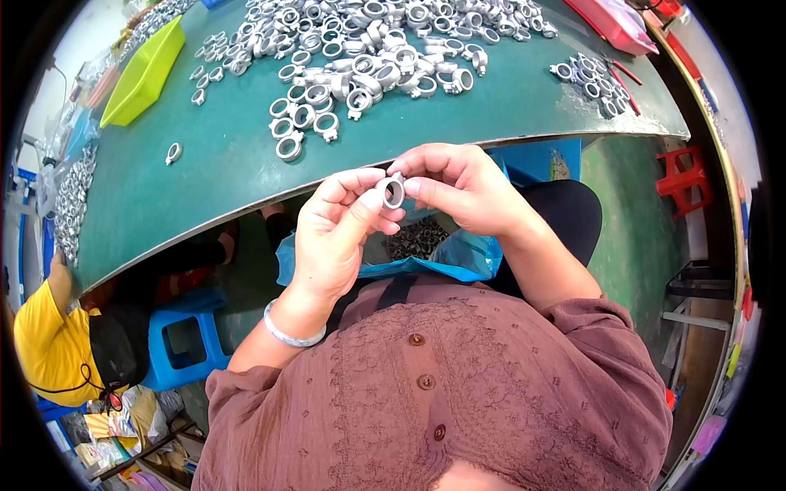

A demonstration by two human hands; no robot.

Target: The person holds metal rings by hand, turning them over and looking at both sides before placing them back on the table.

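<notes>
Between my two hands, just off the front edge of the green table (221, 155), is a small grey metal ring (393, 193) with a lug on its rim. My left hand (340, 225) pinches it between thumb and fingers from the left. My right hand (463, 184) has thumb and forefinger closed at the lug on its upper right side. Below my hands, a blue bag (479, 254) lies open at my lap, with many small dark grey parts (417, 238) in it. On the table ahead spreads a large heap of similar grey rings (360, 74).
One loose ring (173, 153) lies left of the heap; a smaller pile (594, 84) sits right, beside red-handled tools (626, 86). A yellow-green tray (146, 72) and a pink tray (614, 29) stand on the table. At left, a person in yellow (61, 344) is near a blue stool (187, 340).
</notes>
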